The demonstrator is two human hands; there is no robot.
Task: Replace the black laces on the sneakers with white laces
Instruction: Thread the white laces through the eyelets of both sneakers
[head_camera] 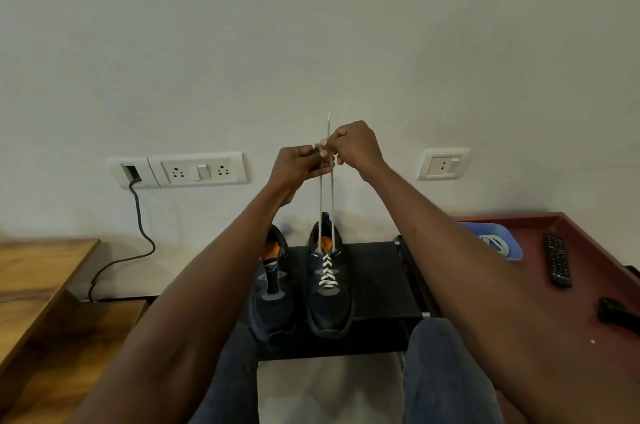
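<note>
Two dark sneakers stand side by side on a black stool. The right sneaker has a white lace crossed through its eyelets. The left sneaker shows no lace. Both ends of the white lace run straight up from the right sneaker to my hands, which are raised together above it. My left hand and my right hand each pinch a lace end, and one tip sticks up above my right hand.
A dark red table at right holds a blue tray with a white cord, a remote and a black object. Wooden furniture is at left. Wall sockets and a hanging cable are behind.
</note>
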